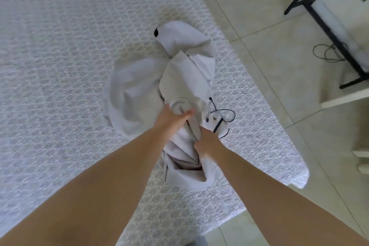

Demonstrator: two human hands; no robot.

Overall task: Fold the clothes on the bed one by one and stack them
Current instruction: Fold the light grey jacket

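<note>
A pale grey garment [137, 86] with a dark drawstring [223, 115] lies crumpled on the bed [60, 66], near its right edge. My left hand [172, 117] grips a fold of the fabric at the garment's middle, fingers curled into the cloth. My right hand [207, 143] grips another bunch of the same garment just below and to the right. Part of the garment hangs toward me over the bed's near corner. A dark cuff or opening [156, 32] shows at the garment's far end.
The bed has a white patterned cover and ends at the right beside a tiled floor [269, 26]. A black-framed piece of furniture [323, 26] and a loose cable [327, 53] stand on the floor at the upper right.
</note>
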